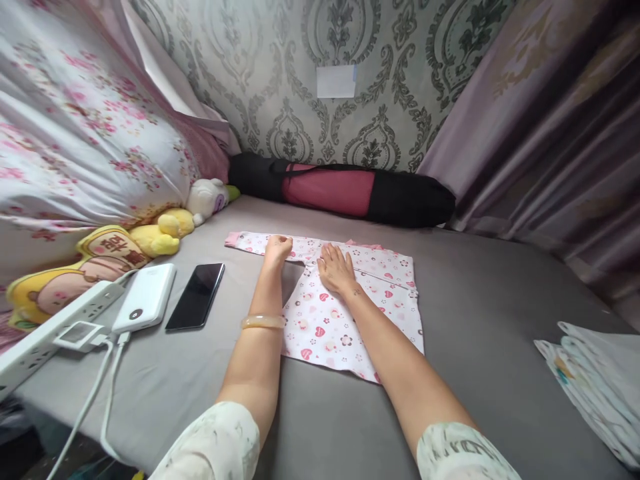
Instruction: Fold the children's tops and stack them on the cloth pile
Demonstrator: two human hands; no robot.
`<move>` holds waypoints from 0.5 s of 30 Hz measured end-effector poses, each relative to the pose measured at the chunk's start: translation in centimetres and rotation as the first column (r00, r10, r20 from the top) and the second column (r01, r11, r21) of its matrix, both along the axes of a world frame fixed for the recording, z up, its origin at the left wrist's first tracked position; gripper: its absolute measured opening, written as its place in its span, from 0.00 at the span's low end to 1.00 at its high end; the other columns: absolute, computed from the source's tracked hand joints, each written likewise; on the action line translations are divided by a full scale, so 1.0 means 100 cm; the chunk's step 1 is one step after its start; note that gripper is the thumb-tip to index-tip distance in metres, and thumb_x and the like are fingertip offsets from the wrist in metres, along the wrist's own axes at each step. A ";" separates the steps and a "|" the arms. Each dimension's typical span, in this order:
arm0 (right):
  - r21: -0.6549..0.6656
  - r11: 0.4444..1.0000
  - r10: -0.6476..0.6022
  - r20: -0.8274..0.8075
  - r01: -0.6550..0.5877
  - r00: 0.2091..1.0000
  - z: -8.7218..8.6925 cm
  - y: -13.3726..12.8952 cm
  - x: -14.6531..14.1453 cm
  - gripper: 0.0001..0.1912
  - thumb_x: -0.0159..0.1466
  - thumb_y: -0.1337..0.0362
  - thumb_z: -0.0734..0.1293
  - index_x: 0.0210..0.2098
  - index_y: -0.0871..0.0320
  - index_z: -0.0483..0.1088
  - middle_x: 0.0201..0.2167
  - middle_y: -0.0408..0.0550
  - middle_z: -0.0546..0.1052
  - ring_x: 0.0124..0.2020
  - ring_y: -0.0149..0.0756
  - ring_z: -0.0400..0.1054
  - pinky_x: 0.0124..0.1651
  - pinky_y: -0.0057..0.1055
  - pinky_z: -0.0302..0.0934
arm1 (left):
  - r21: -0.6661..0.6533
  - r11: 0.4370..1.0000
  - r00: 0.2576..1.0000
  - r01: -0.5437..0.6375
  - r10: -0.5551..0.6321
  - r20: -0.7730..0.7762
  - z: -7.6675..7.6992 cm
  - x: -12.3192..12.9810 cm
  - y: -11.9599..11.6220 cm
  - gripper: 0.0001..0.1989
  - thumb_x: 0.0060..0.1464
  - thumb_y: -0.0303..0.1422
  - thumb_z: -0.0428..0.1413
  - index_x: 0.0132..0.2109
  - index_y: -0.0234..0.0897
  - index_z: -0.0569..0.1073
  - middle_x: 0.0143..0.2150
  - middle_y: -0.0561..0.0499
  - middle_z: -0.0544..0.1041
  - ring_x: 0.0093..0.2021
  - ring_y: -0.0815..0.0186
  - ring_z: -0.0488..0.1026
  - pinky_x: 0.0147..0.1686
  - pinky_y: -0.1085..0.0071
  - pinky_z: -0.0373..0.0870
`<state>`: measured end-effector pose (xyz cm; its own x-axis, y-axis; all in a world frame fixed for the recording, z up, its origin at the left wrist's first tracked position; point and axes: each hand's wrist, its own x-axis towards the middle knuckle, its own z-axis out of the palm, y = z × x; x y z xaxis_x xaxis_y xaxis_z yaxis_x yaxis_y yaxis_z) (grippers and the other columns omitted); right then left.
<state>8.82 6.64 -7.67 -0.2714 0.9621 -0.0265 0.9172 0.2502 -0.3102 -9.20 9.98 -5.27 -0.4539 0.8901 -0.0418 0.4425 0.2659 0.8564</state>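
Note:
A small white long-sleeved top (320,327) with pink hearts and flowers lies on the grey bed sheet in front of me. One side is folded over, and a sleeve with a pink cuff stretches out to the left. My left hand (279,248) is closed on that sleeve, its fingers curled around the fabric near the middle. Flat on the upper body of the top rests my right hand (336,268), fingers stretched out and holding nothing. A pale bangle (263,322) circles my left forearm.
To the left are a black phone (196,297), a white power bank (146,297) with cables, a power strip (55,333) and plush toys (155,237). A long black and red bag (330,190) lies along the wall. Folded cloths (595,380) sit at the right.

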 end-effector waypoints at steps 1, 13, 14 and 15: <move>0.005 1.000 0.001 0.004 -0.001 1.000 0.000 0.000 0.000 0.32 0.71 0.54 0.44 0.71 0.59 0.45 0.73 0.45 0.41 0.72 0.40 0.32 0.70 0.47 0.24 | -0.031 0.999 0.999 -0.010 0.009 -0.044 0.002 -0.005 0.002 0.08 0.50 0.33 0.56 0.37 0.35 0.76 0.33 0.43 0.80 0.41 0.55 0.78 0.41 0.66 0.71; 0.013 1.000 -0.006 0.002 0.006 1.000 -0.002 0.001 -0.002 0.32 0.71 0.53 0.44 0.71 0.59 0.46 0.73 0.45 0.42 0.72 0.40 0.33 0.70 0.47 0.24 | -0.246 0.912 0.820 -0.327 0.145 -0.554 0.016 -0.109 0.022 0.22 0.50 0.32 0.58 0.52 0.29 0.71 0.61 0.28 0.66 0.63 0.41 0.61 0.56 0.50 0.62; 0.016 1.000 -0.005 -0.001 0.005 1.000 -0.001 0.001 -0.002 0.32 0.71 0.53 0.45 0.71 0.59 0.46 0.73 0.45 0.43 0.72 0.41 0.33 0.70 0.47 0.25 | -0.273 0.906 0.826 -0.324 0.130 -0.549 0.013 -0.114 0.023 0.22 0.48 0.32 0.59 0.51 0.29 0.72 0.60 0.28 0.67 0.62 0.41 0.61 0.55 0.49 0.63; 0.021 1.000 -0.006 -0.006 0.006 1.000 0.000 0.001 -0.002 0.32 0.71 0.53 0.45 0.70 0.59 0.47 0.72 0.46 0.44 0.72 0.42 0.35 0.70 0.48 0.26 | -0.290 0.903 0.831 -0.317 0.117 -0.544 0.010 -0.118 0.024 0.21 0.47 0.32 0.60 0.49 0.30 0.72 0.59 0.28 0.67 0.61 0.40 0.62 0.54 0.49 0.63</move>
<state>8.59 6.78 -7.68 -0.2654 0.9641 -0.0051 0.9169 0.2508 -0.3104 -21.01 12.40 -4.28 -0.6786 0.7332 -0.0439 0.6750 0.6461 0.3563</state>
